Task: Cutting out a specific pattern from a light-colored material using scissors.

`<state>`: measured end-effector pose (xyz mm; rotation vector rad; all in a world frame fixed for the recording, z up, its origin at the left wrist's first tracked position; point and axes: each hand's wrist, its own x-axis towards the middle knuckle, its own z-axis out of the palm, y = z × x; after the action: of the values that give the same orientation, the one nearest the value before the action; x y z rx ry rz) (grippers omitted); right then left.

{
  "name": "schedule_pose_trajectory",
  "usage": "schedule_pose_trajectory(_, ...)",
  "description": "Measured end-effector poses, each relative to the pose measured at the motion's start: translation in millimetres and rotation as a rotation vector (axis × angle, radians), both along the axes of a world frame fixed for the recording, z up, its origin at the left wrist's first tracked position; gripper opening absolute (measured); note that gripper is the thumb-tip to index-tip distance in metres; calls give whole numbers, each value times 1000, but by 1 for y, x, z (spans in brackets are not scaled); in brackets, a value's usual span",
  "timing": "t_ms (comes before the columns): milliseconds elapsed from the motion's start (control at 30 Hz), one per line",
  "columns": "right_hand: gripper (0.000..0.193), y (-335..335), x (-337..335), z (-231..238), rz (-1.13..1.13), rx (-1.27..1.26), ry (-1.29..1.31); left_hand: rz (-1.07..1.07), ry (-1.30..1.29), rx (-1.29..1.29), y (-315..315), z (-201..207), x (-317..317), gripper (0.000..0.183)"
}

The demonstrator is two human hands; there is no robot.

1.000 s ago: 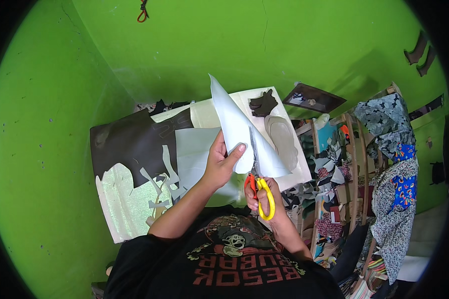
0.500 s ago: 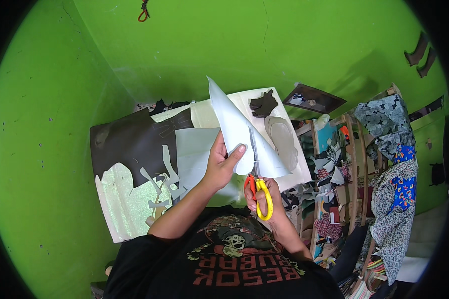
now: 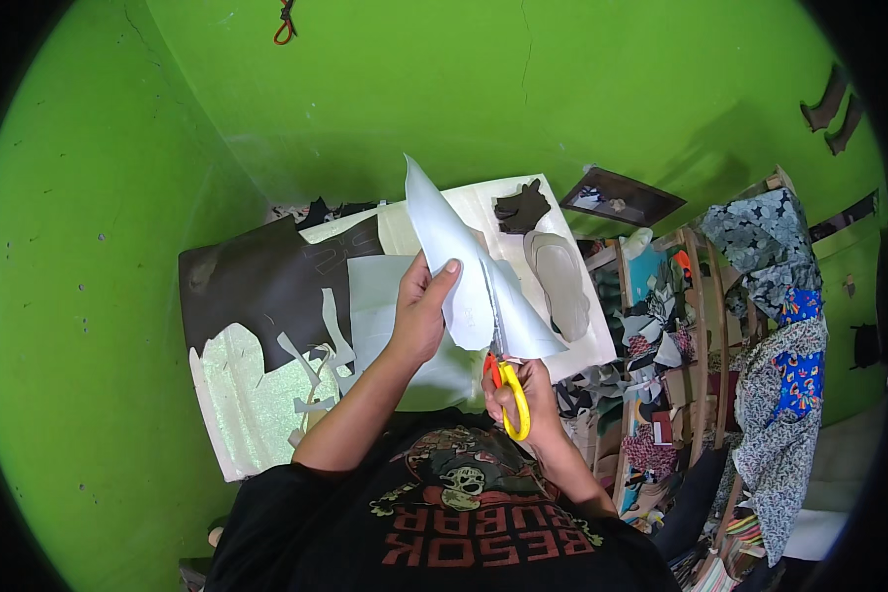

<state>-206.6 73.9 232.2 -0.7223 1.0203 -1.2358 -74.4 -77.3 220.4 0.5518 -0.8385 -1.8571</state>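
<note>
My left hand (image 3: 426, 308) grips the left edge of a pale white sheet (image 3: 444, 232), thumb on top and fingers hidden beneath. The sheet is raised over the table, with a pointed upper corner and a long slit toward its lower edge. In my right hand (image 3: 530, 395) are scissors (image 3: 516, 400) with one yellow and one red handle. Their blades lie in the slit, between the rounded left part and the right flap of the sheet. Below it, another pale sheet (image 3: 375, 296) lies on the table.
Dark brown material (image 3: 257, 271) covers the table's left part, with narrow offcuts (image 3: 335, 326) nearby. Grey sole-shaped pieces (image 3: 557, 281) and dark cut pieces (image 3: 523, 207) lie on the right. A wooden rack (image 3: 696, 326) full of scraps stands beside the table; green walls (image 3: 385, 89) rise behind.
The slit has grown longer and its sides stand wider apart. My left hand has shifted slightly left and up with the sheet; the scissors have pushed deeper and moved slightly left.
</note>
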Motion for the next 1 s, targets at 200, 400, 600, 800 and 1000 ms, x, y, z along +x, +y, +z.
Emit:
schedule_pose_trajectory(200,69,4,6,5,-57,-31,-35,23,-33,-117,2,-3,1,37)
schedule_pose_trajectory(400,79,-3,8,10,-53,5,-64,-17,3,-154,9,-11,-2,42)
schedule_pose_trajectory(600,78,-1,0,5,25,34,-85,-47,-68,-210,5,-11,3,37)
schedule_pose_trajectory(800,56,-1,-3,9,40,51,-83,-18,-158,-206,6,-8,3,34)
schedule_pose_trajectory(1000,16,-3,-4,13,45,70,-265,-46,-154,-172,4,-4,7,32)
